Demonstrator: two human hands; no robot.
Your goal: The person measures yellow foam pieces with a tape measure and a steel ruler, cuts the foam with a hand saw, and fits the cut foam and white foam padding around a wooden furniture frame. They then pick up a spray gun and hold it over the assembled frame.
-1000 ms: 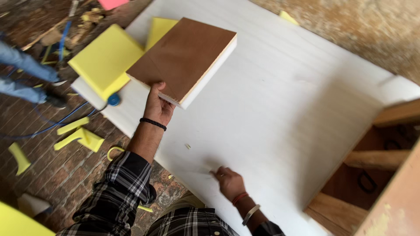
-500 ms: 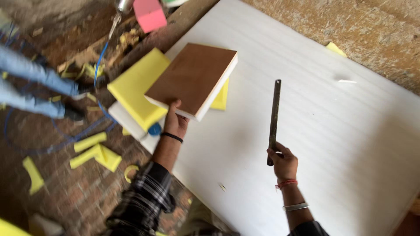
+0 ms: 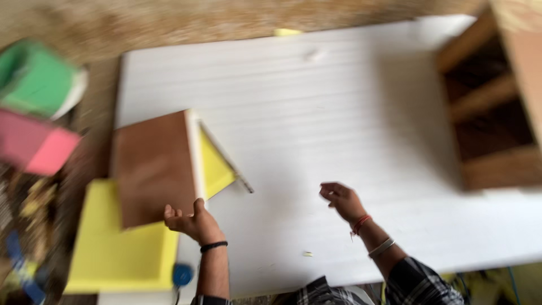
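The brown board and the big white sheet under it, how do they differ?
The brown board is small, thick and reddish brown with a pale edge; the white sheet is far larger, white and faintly ribbed. The brown board lies partly on yellow foam with the left hand at its near edge; the white sheet lies flat with the right hand hovering above it, holding nothing. Both are flat rectangles.
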